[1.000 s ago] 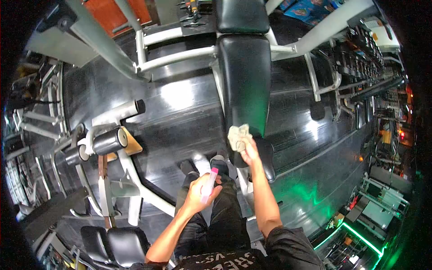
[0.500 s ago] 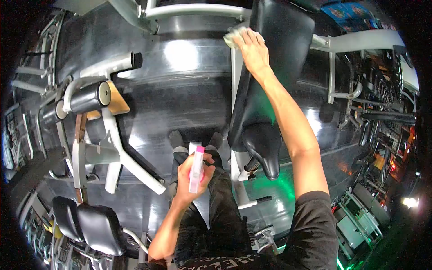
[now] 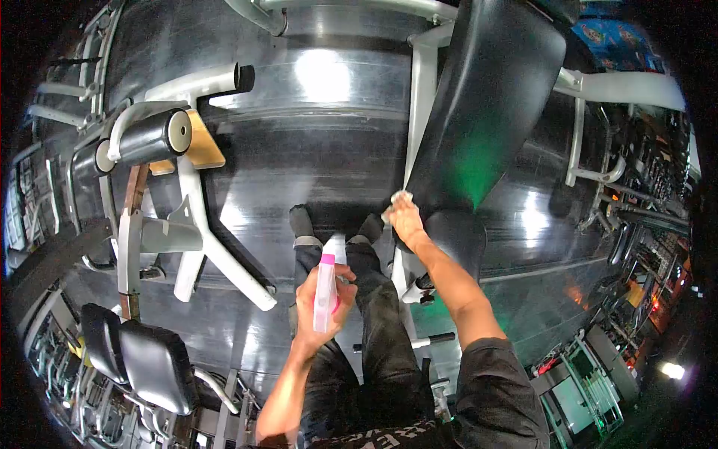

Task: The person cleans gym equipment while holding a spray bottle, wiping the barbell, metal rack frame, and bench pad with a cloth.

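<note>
My left hand [image 3: 308, 303] is wrapped round a spray bottle [image 3: 325, 288] with a white trigger head and a pink band, held in front of my legs. Most of the bottle's body is hidden beneath the head and my fingers. My right hand [image 3: 408, 224] grips a pale, crumpled cloth [image 3: 402, 197] at the near left edge of a weight bench. The bench's long black back pad [image 3: 497, 97] slopes away from me, and its smaller black seat [image 3: 458, 236] lies partly under my right forearm.
A white-framed machine with black foam rollers [image 3: 153, 138] stands on the left. Below it is another padded seat [image 3: 157, 367]. Dark, glossy flooring [image 3: 299, 157] runs between the machines. Racks and equipment [image 3: 651, 172] line the right side.
My right hand has drawn the cloth from the bench's far left edge down towards me, near the seat. My left hand still holds the spray bottle. The view has shifted slightly.
</note>
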Demonstrator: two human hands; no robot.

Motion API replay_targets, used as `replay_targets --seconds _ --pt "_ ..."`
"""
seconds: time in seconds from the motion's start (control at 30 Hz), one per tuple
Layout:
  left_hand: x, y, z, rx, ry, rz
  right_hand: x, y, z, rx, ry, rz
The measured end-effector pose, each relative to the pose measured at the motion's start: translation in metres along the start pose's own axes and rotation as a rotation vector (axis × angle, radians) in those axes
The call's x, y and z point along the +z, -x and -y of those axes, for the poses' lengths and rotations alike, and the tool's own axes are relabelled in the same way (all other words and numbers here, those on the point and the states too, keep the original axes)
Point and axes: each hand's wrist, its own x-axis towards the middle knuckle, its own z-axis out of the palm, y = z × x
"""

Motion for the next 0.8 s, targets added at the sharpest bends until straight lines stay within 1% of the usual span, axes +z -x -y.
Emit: replay_targets --seconds 0.03,0.07,0.13,0.17,0.2,0.23,0.3,0.37,0.43,0.47,0.5,0.57,0.6,0.63,0.67,0.7,0.73,0.77,0.8 --pt "0.000 -0.001 -0.004 -0.012 -0.014 0.007 0.007 0.007 0.007 -0.053 -0.094 0.010" --pt "-0.001 -0.001 -0.006 -0.021 -0.026 0.016 0.013 0.012 0.006 -0.050 -0.106 0.010" --pt "-0.001 -0.002 -0.008 -0.003 -0.037 0.028 -0.031 0.023 -0.017 -0.151 -0.444 0.045" --pt "-0.001 -0.003 -0.009 0.017 -0.041 0.032 -0.058 0.021 -0.027 -0.106 -0.544 0.221" --pt "-0.002 -0.006 -0.009 0.051 -0.110 0.072 -0.077 0.021 -0.038 -0.062 -0.629 0.105" --pt "-0.001 -0.008 -0.008 0.055 -0.107 0.085 -0.094 0.021 -0.050 -0.019 -0.711 -0.013" --pt "0.004 -0.011 -0.008 0.058 -0.082 0.087 -0.141 0.010 -0.082 -0.053 -0.744 -0.327" --pt "0.011 -0.013 -0.016 0.030 -0.082 0.091 -0.205 0.004 -0.111 -0.061 -0.372 -0.596" --pt "0.016 -0.014 -0.020 0.053 -0.075 0.108 -0.227 -0.010 -0.130 0.040 -0.246 -0.728" --pt "0.018 -0.014 -0.020 0.054 -0.080 0.118 -0.225 -0.019 -0.135 0.085 -0.271 -0.802" --pt "0.019 -0.014 -0.018 0.088 -0.077 0.130 -0.213 -0.025 -0.136 0.095 -0.273 -0.803" --pt "0.020 -0.013 -0.018 0.120 -0.083 0.150 -0.169 -0.037 -0.128 0.133 0.012 -0.491" --pt "0.019 -0.012 -0.020 0.115 -0.123 0.157 -0.150 -0.037 -0.113 0.143 0.065 -0.459" --pt "0.017 -0.011 -0.022 0.109 -0.164 0.161 -0.129 -0.037 -0.096 0.167 0.037 -0.310" --pt "0.017 -0.010 -0.025 0.112 -0.150 0.156 -0.118 -0.029 -0.078 0.164 0.092 -0.277" --pt "0.014 -0.008 -0.023 0.111 -0.158 0.151 -0.082 -0.024 -0.058 0.185 -0.143 -0.305" --pt "0.009 -0.006 -0.020 0.100 -0.169 0.160 -0.042 -0.014 -0.032 0.216 -0.121 -0.337" --pt "0.006 -0.004 -0.019 0.091 -0.178 0.169 -0.010 -0.002 -0.007 0.158 0.074 -0.305" --pt "0.004 -0.002 -0.022 0.067 -0.161 0.151 0.021 0.014 0.019 0.147 0.251 -0.233"
